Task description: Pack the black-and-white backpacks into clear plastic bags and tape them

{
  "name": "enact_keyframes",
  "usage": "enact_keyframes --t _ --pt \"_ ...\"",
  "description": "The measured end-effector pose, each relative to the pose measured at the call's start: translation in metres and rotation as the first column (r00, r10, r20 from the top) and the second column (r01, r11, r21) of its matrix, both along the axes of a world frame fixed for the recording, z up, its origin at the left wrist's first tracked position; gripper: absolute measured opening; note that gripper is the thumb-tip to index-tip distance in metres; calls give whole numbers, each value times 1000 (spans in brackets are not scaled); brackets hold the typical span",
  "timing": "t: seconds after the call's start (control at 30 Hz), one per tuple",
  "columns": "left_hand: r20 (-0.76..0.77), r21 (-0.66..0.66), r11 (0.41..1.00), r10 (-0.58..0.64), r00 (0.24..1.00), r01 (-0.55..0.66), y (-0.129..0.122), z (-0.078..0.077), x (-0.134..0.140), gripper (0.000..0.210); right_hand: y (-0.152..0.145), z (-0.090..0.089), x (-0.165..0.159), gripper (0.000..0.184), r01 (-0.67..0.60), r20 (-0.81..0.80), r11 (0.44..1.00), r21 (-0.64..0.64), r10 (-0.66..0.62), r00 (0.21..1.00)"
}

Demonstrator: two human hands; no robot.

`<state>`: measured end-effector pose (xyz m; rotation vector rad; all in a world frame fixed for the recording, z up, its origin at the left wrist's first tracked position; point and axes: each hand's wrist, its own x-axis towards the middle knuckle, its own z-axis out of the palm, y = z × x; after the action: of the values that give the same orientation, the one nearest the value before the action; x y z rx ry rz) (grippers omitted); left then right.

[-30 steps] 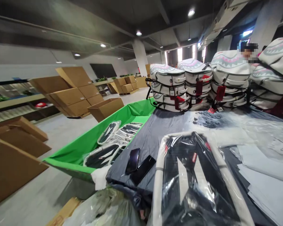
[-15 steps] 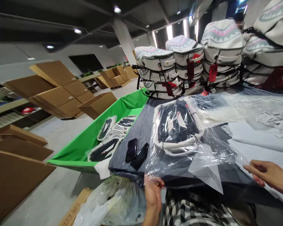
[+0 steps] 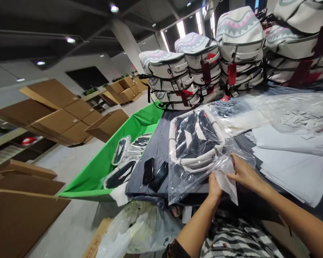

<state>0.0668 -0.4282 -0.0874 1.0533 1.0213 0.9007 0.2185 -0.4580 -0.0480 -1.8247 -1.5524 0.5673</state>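
Dark tablecloth [image 3: 160,143], both hands [image 3: 215,186] [image 3: 241,172] hold white sheet [image 3: 227,184]

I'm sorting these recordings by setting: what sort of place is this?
Probably a factory or warehouse packing area: stacks of matching white bags stand on a cloth-covered table, a plastic-wrapped bag lies nearer, and cardboard boxes are piled on the floor.

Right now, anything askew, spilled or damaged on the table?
No spill or damage visible. Slightly odd: the white sheets on the right are fanned unevenly, not squared up, and two dark phones lie loose near the corner of the table, beside the plastic-wrapped bag.
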Motion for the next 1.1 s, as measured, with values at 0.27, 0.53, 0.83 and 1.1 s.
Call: enact_keyframes --t 0.27,0.53,0.83,1.1 --pt "30 98 985 -145 989 141 -13 -5 -5 40 -18 38 45 33 -52 -172 975 -217 15 985" --pt "0 88 974 -207 978 207 -21 -19 16 32 -40 8 -5 26 -97 -265 974 -202 41 963" --pt "-441 227 963 -28 897 142 -15 -4 -4 27 -58 59 46 19 -145 737 973 179 -35 675" --pt "-586 310 878 -125 801 364 -8 32 -40 20 -89 22 26 33 -379 772 819 431 -117 625"
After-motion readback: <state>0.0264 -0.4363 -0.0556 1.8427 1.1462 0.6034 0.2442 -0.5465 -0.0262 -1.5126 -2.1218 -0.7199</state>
